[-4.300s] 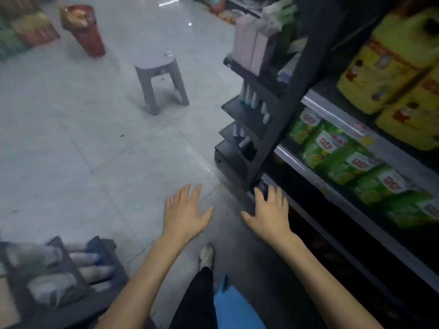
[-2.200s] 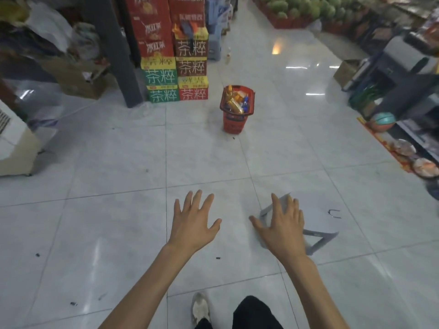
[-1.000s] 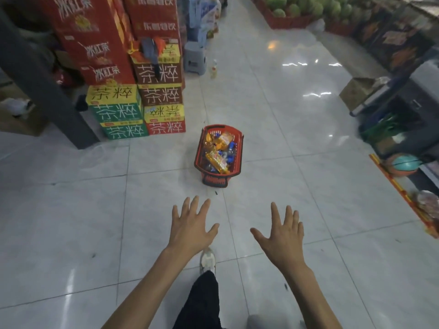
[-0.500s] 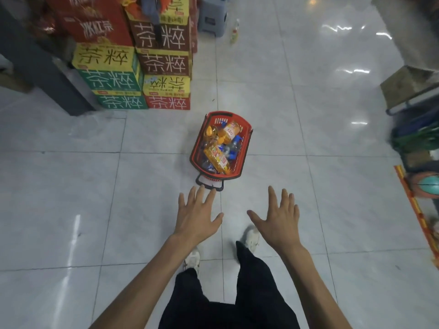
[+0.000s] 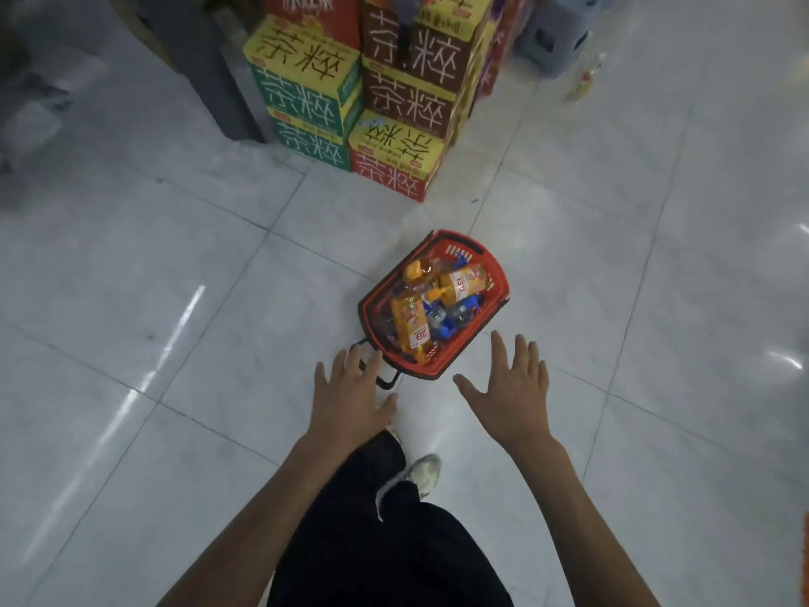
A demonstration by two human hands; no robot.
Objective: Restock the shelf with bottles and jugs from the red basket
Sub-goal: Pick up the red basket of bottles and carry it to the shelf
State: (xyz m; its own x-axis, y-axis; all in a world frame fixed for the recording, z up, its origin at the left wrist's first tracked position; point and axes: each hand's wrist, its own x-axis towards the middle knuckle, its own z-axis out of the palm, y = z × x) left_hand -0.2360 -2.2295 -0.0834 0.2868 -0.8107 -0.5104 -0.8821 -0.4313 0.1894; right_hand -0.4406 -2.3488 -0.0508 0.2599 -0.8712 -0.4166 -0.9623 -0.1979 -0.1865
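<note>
A red basket (image 5: pixel 497 300) stands on the pale tiled floor just ahead of me. It holds several yellow-labelled bottles and jugs (image 5: pixel 411 324) and some blue-capped ones. Its black handle (image 5: pixel 385 378) lies folded down at the near end. My left hand (image 5: pixel 350 394) hovers over that handle with fingers spread, holding nothing. My right hand (image 5: pixel 510 394) is held out flat to the right of the basket's near corner, also holding nothing. The shelf is out of view.
Stacked drink cartons (image 5: pixel 363 98) in yellow, green, brown and red stand beyond the basket, beside a dark pillar (image 5: pixel 197 59). A grey stool (image 5: pixel 556 32) and a lone bottle (image 5: pixel 584 81) are at the far right. My legs and shoe (image 5: pixel 420 475) are below.
I turned away from the shelf and walked across the floor to the red basket. It now lies right in front of my hands, which stay spread and hold nothing.
</note>
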